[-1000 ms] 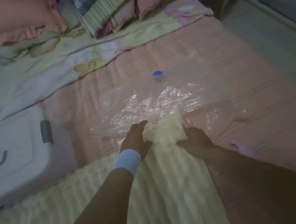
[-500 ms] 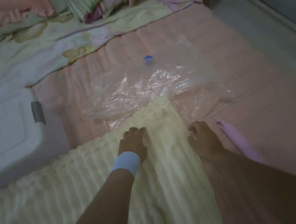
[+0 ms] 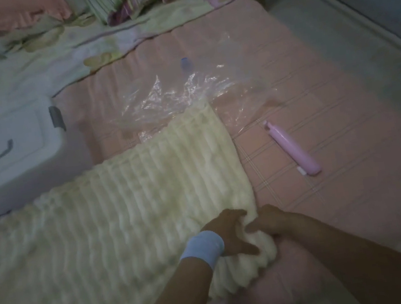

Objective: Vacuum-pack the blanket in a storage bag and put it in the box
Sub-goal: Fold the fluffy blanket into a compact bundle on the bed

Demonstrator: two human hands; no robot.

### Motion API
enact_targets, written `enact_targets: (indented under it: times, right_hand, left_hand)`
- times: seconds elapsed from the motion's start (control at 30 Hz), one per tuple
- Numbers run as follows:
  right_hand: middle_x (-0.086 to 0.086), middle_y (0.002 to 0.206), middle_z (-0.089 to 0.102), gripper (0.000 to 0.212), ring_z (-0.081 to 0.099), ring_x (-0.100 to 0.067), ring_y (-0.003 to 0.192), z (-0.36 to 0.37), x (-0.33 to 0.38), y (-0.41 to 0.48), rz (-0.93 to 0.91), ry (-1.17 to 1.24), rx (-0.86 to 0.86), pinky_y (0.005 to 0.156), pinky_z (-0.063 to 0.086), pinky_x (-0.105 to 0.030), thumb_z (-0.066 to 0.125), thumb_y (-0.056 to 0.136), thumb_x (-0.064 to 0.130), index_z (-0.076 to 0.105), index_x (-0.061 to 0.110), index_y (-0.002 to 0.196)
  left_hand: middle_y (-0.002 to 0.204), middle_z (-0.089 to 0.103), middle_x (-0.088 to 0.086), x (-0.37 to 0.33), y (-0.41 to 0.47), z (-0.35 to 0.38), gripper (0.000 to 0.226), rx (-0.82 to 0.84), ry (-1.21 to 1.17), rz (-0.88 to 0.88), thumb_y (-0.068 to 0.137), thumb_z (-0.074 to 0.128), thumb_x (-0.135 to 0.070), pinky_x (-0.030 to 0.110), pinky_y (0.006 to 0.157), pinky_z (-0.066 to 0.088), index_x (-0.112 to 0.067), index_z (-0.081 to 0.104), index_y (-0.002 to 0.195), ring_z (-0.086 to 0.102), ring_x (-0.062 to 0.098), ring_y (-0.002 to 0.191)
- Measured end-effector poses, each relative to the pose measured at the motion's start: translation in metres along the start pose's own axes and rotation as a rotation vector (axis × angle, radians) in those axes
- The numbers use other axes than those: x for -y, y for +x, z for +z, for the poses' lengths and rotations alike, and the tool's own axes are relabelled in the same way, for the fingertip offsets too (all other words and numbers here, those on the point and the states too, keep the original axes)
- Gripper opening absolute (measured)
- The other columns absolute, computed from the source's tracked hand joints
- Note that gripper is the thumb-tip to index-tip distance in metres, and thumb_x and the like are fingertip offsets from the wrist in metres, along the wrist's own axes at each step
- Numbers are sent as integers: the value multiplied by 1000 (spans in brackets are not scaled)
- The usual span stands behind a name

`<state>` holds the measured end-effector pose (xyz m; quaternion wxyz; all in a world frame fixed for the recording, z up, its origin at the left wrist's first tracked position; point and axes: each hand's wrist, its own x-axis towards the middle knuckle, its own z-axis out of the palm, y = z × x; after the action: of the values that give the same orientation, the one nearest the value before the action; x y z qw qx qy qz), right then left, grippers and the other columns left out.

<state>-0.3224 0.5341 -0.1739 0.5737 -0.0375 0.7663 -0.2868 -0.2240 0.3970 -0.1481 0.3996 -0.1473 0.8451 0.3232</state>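
Both hands have drawn back from the storage bag (image 3: 180, 94) to the blanket (image 3: 125, 216)'s near corner. There the left hand (image 3: 230, 236) and right hand (image 3: 271, 222) each close their grip on bunched fabric. The blanket's far corner lies on the bag's mouth, on the bed (image 3: 331, 104).

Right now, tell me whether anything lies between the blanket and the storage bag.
Nothing visible does. The blanket's far corner meets the storage bag's near edge. The pink pump lies to the right, apart from both. The left hand and right hand grip the blanket's near corner.
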Motion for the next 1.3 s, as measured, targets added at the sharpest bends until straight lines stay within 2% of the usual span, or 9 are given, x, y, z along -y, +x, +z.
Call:
enact_targets:
  times: [0.07, 0.13, 0.27, 0.43, 0.6, 0.73, 0.9, 1.1, 1.3]
  right_hand:
    - [2, 77, 67, 25, 64, -7, 65, 2, 16, -2, -21, 134, -71, 47, 51, -18, 84, 81, 24, 66, 14, 96]
    - [-6, 87, 75, 23, 71, -18, 80, 11, 39, -4, -89, 294, -88, 71, 62, -31, 80, 82, 26, 72, 10, 96]
    - [-21, 113, 72, 26, 67, -25, 97, 26, 79, -10, -237, 529, -3, 94, 52, -40, 69, 88, 6, 71, -2, 113]
    - [3, 116, 65, 47, 64, -18, 109, 30, 68, -5, -305, 166, -228, 97, 52, -32, 67, 86, 8, 62, 19, 131]
    - [10, 129, 61, 73, 57, -15, 117, 68, 59, 2, -505, -311, -227, 103, 43, -33, 69, 65, 55, 59, 37, 135]
    - [6, 102, 70, 24, 66, -22, 93, 80, 90, -5, -616, -371, -483, 72, 47, -28, 56, 84, 29, 73, 29, 101]
    - [-3, 88, 72, 23, 64, -25, 80, 16, 77, -41, -752, -280, -638, 67, 49, -33, 56, 76, 32, 70, 19, 88]
    - [0, 124, 68, 35, 62, -24, 117, -91, -16, -56, -235, -1293, -322, 99, 47, -31, 51, 90, 23, 72, 24, 118]
    - [2, 137, 58, 42, 54, -21, 126, -77, -24, -31, -263, -1070, -357, 103, 39, -30, 49, 93, 19, 59, 30, 133]
  left_hand:
    - [159, -9, -13, 3, -12, 6, 123, -66, 5, 21, 59, 79, -64, 48, 112, 33, -43, -1, 150, 16, 21, 146]
    - [155, -10, -14, 6, -21, 10, 128, -274, -9, 20, 54, 82, -57, 51, 106, 39, -47, -5, 147, 19, 21, 141]
    - [131, 29, 7, 24, -35, -13, 79, -657, -260, -41, 76, 66, -29, 33, 97, 44, -29, 29, 146, 49, 33, 117]
    - [115, 66, 10, 89, -60, -47, 60, -818, -511, -306, 73, 41, -47, 32, 89, 45, -18, 60, 122, 61, 30, 109]
    - [110, 68, -7, 145, -68, -45, 50, -692, -581, -267, 79, 49, -64, 39, 91, 52, -34, 60, 116, 64, 17, 103]
    - [113, 62, -3, 109, -103, -53, 31, -629, -669, -147, 93, 59, -29, 32, 92, 47, -17, 62, 121, 58, 17, 105]
    - [112, 69, 10, 27, -97, -68, 30, -420, -770, 41, 85, 70, -23, 39, 94, 52, -11, 67, 112, 65, 26, 106]
    - [146, 44, -6, -67, -49, -28, 70, 114, -240, 109, 84, 72, -35, 31, 110, 35, -26, 41, 145, 44, 17, 132]
    - [142, 51, -1, -48, -23, -30, 52, -18, -91, -16, 93, 59, -31, 32, 111, 35, -23, 44, 143, 48, 19, 130]
